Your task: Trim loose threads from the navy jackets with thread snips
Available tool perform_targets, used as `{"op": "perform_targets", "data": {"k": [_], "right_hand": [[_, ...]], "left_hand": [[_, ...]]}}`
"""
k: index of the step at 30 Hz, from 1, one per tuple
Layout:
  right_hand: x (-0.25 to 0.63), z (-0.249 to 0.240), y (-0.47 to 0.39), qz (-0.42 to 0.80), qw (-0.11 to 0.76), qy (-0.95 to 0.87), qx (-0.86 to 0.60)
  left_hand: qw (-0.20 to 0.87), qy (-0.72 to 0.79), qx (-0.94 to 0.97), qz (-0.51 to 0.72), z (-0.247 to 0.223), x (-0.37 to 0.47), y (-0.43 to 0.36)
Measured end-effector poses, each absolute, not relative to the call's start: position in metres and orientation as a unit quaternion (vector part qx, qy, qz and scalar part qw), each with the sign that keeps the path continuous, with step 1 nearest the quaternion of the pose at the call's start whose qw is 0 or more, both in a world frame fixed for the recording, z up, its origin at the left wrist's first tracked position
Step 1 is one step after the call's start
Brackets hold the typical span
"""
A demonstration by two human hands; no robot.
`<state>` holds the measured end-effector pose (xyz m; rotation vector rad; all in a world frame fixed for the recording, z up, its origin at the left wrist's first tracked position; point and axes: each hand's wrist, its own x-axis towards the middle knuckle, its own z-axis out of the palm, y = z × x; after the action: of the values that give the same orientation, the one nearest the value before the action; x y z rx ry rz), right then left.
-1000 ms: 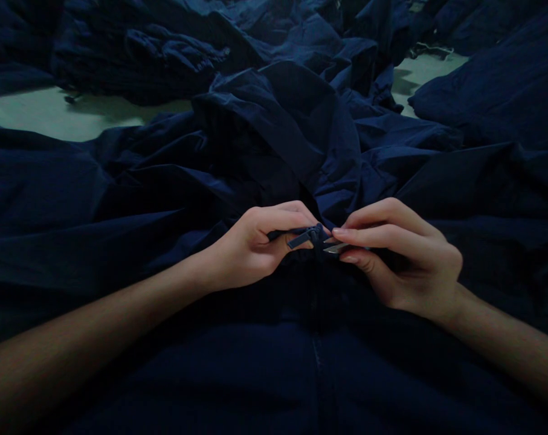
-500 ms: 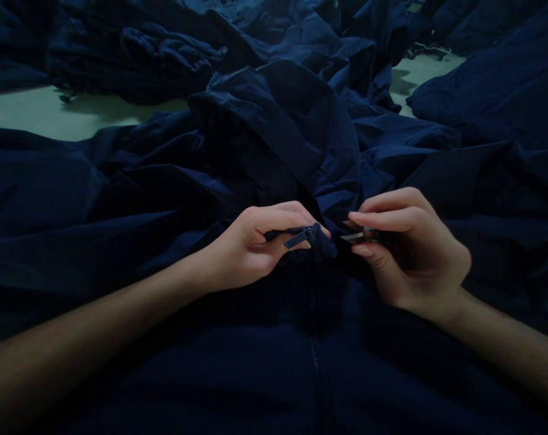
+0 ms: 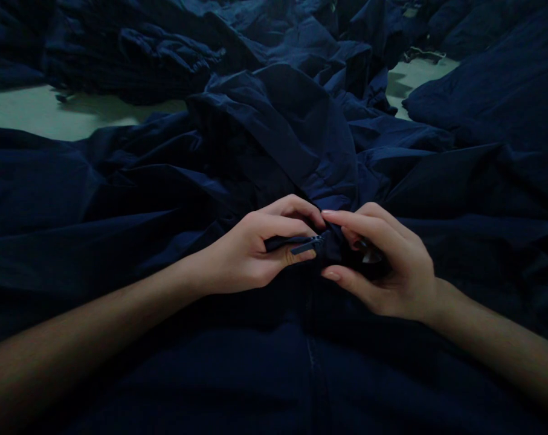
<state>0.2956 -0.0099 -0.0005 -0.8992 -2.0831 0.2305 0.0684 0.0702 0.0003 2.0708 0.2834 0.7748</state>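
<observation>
A dark blue garment is spread in front of me, a zipper running down its middle. My left hand pinches the garment's edge at the zipper end, and a flat zipper pull sticks out between its thumb and fingers. From the right, my right hand comes up against the same edge, with index finger and thumb apart on either side of the cloth. Small metal thread snips are tucked inside its curled other fingers, mostly hidden there.
More dark blue garments lie heaped at the back, and another pile rises at the far right. Between the heaps a pale table top shows. Loose thread lies near the right pile. The light is dim.
My right hand has moved left to the garment's edge. The snips, pointing at the edge between thumb and fingers before, now sit back in the palm. My left hand keeps its hold.
</observation>
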Motion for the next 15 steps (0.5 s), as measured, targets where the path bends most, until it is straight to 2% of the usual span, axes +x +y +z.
{"op": "perform_targets", "data": {"k": [9, 15], "right_hand": [[0.2927, -0.0028, -0.0098, 0.088, 0.456, -0.798, -0.383], [0.2927, -0.0032, -0.0075, 0.104, 0.443, -0.799, -0.394]], "left_hand": [[0.442, 0.149, 0.828, 0.311, 0.0029, 0.0723, 0.0647], [0.505, 0.116, 0.811, 0.271, 0.0087, 0.0680, 0.0670]]}}
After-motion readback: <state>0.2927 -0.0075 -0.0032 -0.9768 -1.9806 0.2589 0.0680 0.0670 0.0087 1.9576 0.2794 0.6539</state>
